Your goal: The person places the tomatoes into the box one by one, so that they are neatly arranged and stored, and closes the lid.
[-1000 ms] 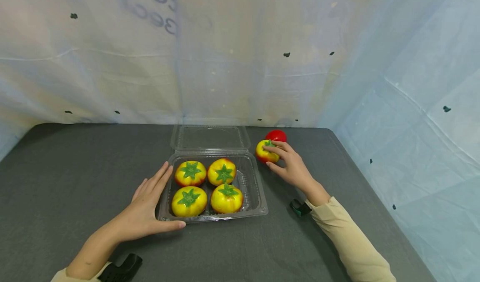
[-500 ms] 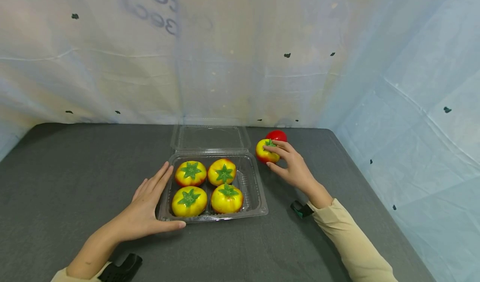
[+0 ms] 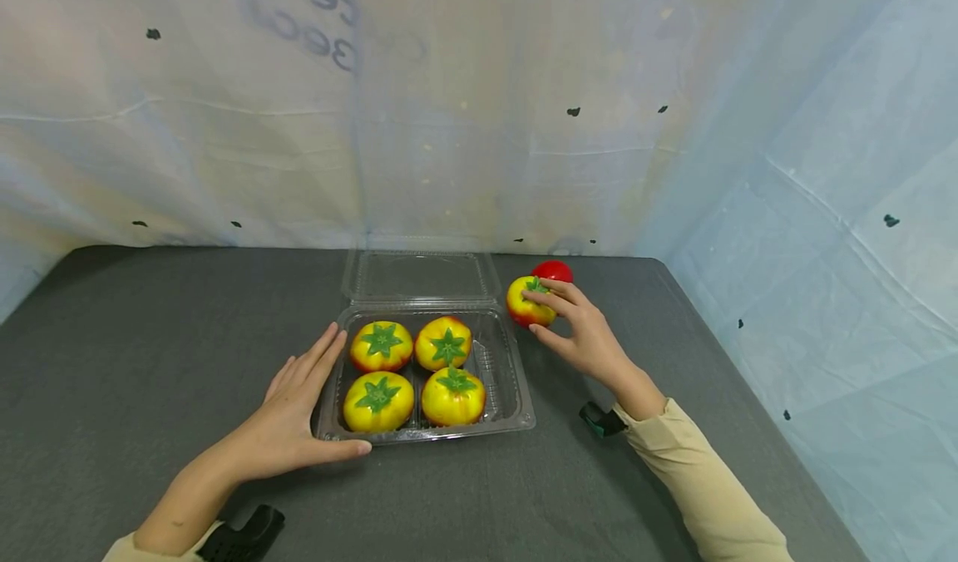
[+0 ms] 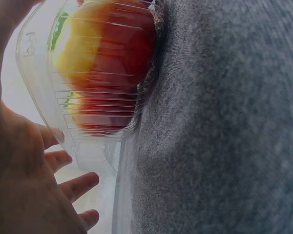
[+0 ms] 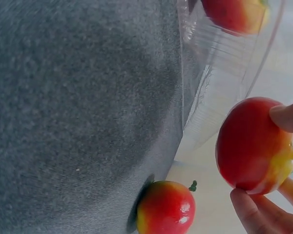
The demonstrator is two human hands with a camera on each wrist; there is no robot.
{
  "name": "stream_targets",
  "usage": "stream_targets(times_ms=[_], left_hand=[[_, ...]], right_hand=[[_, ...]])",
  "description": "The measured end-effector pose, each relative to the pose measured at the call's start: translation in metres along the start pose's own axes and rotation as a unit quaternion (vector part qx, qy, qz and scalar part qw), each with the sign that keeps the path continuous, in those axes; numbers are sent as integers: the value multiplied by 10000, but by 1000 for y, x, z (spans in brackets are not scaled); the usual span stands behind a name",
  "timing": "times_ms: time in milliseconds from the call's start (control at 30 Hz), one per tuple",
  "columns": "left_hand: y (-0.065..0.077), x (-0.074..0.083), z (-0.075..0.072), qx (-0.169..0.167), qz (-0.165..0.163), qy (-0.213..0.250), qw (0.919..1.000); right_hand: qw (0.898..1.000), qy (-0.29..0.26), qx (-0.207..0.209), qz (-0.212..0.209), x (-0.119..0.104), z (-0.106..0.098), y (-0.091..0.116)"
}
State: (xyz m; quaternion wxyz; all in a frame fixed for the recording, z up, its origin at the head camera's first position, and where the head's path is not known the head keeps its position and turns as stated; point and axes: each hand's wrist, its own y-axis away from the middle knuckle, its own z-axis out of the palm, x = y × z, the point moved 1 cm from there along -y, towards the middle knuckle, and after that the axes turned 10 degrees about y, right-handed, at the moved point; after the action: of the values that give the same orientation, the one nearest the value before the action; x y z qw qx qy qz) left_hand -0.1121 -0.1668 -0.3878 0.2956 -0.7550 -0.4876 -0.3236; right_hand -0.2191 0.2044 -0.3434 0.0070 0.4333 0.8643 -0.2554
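L hand [image 4: 31, 175] by a corner of the clear plastic container [image 4: 36, 73], fingers spread; index tip at the rim, can't tell if touching, the others fanned out past that corner. Thru the ribbed side wall: 2 fruits, red twd the base, yellow + a bit of green twd the rim. Bigger-looking fruit [image 4: 107, 44] is nearer the cam; other fruit [image 4: 102, 112] closer to said corner. Container base on grey surface [image 4: 224, 122].
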Motion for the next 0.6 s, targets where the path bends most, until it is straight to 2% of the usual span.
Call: stream_targets(times_ms=[300,600], left_hand=[[-1,-1,1,10,-29,-22,10000],[-1,-1,1,9,-29,-28,10000]], right_hand=[[9999,27,-19,-130,-2,-3,-1],[9989,-5,15,-461,-11,-6,-3]])
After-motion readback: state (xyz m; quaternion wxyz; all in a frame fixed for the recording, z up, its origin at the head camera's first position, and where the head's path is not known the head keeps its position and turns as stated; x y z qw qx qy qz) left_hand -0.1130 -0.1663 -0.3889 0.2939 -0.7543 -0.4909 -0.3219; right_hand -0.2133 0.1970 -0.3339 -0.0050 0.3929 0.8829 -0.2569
